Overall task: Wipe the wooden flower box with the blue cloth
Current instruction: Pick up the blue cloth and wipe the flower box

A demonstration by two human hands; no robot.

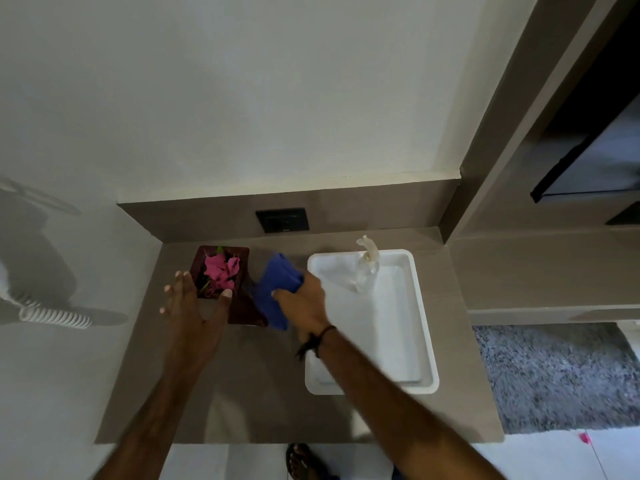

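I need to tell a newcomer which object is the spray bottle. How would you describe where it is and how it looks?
Start at the brown countertop below the pale wall, then find the white rectangular plastic tray on its right part. The clear plastic spray bottle lies in the tray's far end, its pale nozzle over the rim toward the wall. It is the only transparent thing; the dark wooden flower box and folded blue cloth are left of it.

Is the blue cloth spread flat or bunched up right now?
Bunched up. The blue cloth is a thick wad gripped in the right hand, pressed against the right side of the dark wooden flower box, not laid open.
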